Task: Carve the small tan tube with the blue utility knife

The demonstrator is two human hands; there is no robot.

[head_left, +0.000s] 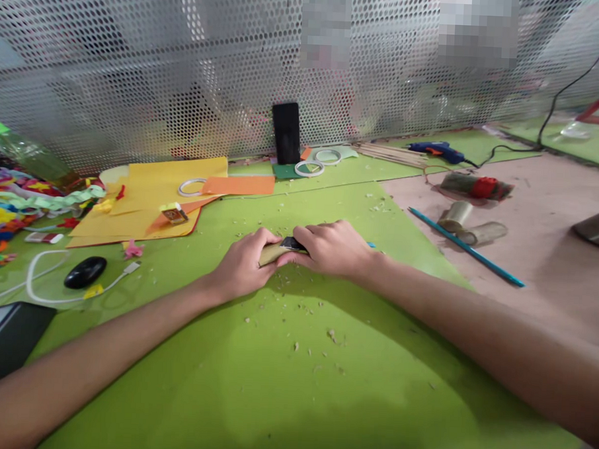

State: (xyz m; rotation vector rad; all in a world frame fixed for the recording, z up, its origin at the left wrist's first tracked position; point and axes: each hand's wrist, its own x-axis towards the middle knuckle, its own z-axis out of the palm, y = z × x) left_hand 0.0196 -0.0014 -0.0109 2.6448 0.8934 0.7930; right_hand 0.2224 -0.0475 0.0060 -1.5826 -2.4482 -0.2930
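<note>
Green-topped desk [174, 378] is strewn with shavings [331, 334]; above it the bamboo-like piece [271, 253] is pinched in the left hand [241, 265], seemingly steadied for the dark blade [293, 243] gripped in the curled right hand [333, 248].

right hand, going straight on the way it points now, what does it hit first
Probably the pale tan, rod-like piece, then the left hand gripping it, though depth there is unclear.
</note>
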